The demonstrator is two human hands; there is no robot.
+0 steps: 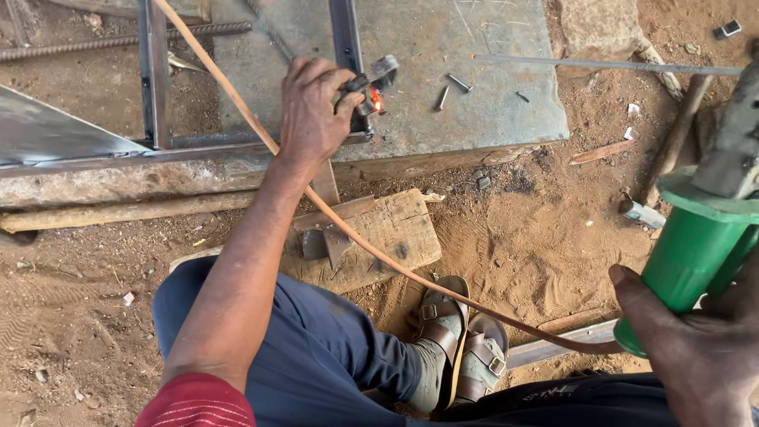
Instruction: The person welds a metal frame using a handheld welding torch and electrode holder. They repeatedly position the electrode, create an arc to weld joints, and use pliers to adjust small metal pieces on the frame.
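Upper centre of the frame, the left hand clamps an electrode holder, its tip glowing orange against the steel frame on the grey slab. Lower right, the right hand grips a green handle.
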